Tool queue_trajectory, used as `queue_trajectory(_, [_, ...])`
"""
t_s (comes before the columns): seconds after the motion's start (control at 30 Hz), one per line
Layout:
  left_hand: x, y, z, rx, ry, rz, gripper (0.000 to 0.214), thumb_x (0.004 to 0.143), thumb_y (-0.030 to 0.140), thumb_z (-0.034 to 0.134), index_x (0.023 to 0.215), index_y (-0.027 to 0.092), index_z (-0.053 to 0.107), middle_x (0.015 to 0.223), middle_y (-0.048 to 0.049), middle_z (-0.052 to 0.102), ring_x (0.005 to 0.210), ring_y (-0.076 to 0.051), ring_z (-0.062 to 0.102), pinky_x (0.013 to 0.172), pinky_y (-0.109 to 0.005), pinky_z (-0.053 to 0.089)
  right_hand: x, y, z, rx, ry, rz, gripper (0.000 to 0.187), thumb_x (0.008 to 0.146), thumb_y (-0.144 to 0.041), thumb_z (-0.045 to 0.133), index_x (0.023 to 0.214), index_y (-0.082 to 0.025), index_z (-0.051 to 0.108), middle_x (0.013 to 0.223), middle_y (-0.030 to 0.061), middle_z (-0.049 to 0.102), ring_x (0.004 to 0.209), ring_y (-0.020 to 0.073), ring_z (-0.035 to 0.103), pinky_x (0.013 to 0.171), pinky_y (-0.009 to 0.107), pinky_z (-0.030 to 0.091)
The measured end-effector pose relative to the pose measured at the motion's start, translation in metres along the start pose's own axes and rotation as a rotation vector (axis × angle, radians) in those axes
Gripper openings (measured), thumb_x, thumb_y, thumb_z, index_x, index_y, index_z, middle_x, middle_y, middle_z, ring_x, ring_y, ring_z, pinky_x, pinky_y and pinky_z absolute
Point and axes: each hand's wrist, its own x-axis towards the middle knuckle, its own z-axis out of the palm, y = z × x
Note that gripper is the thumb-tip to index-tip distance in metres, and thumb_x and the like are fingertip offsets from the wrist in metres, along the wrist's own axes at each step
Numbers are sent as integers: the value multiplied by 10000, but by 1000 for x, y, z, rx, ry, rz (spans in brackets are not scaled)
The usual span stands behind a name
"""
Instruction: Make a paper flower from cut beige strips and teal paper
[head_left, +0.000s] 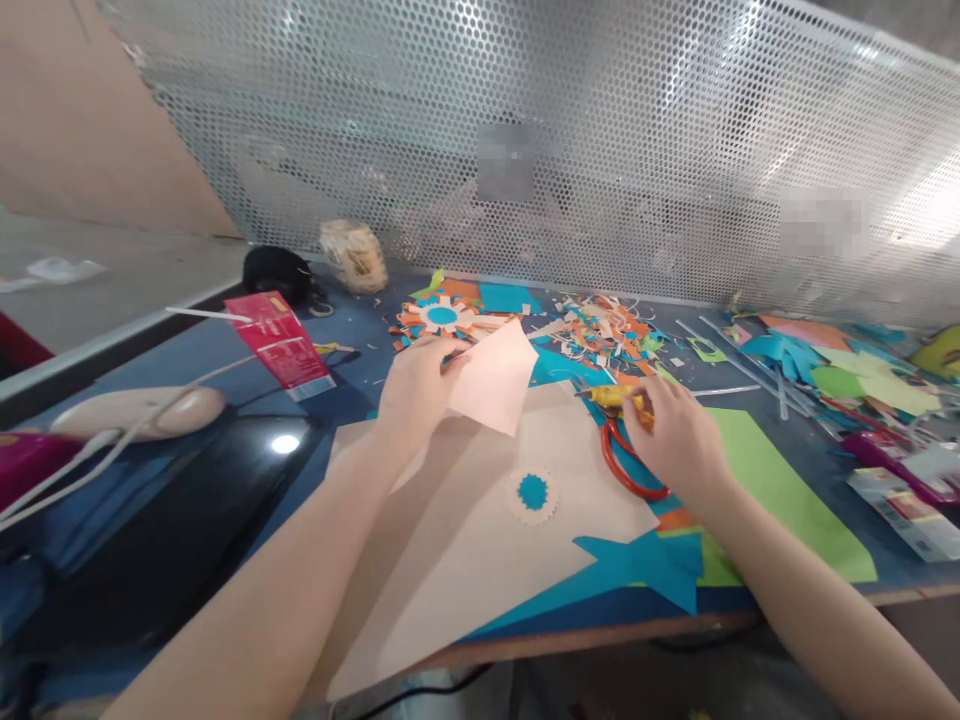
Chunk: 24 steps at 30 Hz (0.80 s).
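My left hand [420,385] pinches a small pale sheet of paper [496,378] by its left edge, lifted above a larger pale sheet [442,560]. My right hand [679,430] is closed round a yellow-handled tool [609,396] whose pointed metal tip faces left toward the paper; its exact kind is unclear. Just below that hand lie red-handled scissors [621,468], their blades hidden. On the large sheet rests a scalloped pale paper ring [553,497] with a blue centre [532,491]. A cut blue paper piece [649,565] lies at the front edge.
Paper scraps [600,330] and a paper flower [441,316] lie at the back before a perforated metal panel [600,130]. Green paper [787,500] is at right. To the left are a phone-like black slab [172,530], a lamp-like pale object [142,412] and a red packet [281,345].
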Motion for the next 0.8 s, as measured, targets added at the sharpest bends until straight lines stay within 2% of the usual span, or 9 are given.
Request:
queue_trajectory(0.07, [1, -1, 0, 11, 7, -4, 245, 795, 300, 447, 892, 209, 654, 959, -40, 661, 878, -197, 587, 784, -266, 435, 5, 3, -2, -110, -100, 149, 191, 827, -321, 405, 773, -188, 530, 785, 83, 629, 752, 237, 589, 578, 311, 410])
queue_trajectory(0.13, [2, -3, 1, 22, 8, -6, 256, 802, 302, 434, 899, 208, 651, 962, -47, 658, 879, -200, 587, 775, -267, 431, 7, 4, -2, -184, -161, 201, 204, 825, -342, 410, 820, -180, 535, 828, 99, 629, 801, 258, 587, 563, 305, 397])
queue_trajectory(0.27, [4, -6, 3, 40, -28, -21, 264, 807, 288, 411, 924, 197, 630, 974, -68, 651, 876, -209, 590, 761, -275, 428, 2, 9, 0, -324, -159, 207, 327, 798, -353, 474, 1006, -103, 512, 955, 177, 587, 919, 327, 551, 644, 355, 417])
queue_trajectory(0.37, [6, -7, 3, 43, -55, -34, 264, 804, 280, 403, 933, 195, 616, 991, -78, 646, 892, -220, 590, 760, -285, 428, -3, 19, 4, -292, -238, 225, 318, 838, -354, 430, 1002, -95, 514, 936, 180, 587, 890, 313, 566, 673, 367, 420])
queue_trajectory(0.47, [7, -10, 3, 34, -77, -43, 268, 802, 271, 395, 936, 186, 611, 1010, -90, 641, 916, -233, 588, 768, -298, 428, -8, 29, 11, -203, -299, 186, 278, 887, -312, 354, 949, -102, 525, 883, 162, 604, 834, 275, 584, 693, 356, 419])
queue_trajectory(0.67, [8, -16, 6, 39, -112, -9, 273, 798, 267, 385, 937, 192, 608, 992, -96, 649, 907, -238, 594, 760, -296, 429, -17, 39, 21, -167, -254, 184, 234, 895, -274, 362, 917, -121, 537, 874, 124, 615, 857, 249, 564, 741, 335, 408])
queue_trajectory(0.8, [7, -16, 7, 47, -129, -2, 287, 798, 270, 376, 935, 180, 612, 981, -104, 652, 914, -244, 592, 772, -298, 424, -17, 50, 16, -130, -164, 263, 252, 905, -229, 306, 977, -121, 522, 914, 119, 607, 863, 222, 556, 738, 313, 402])
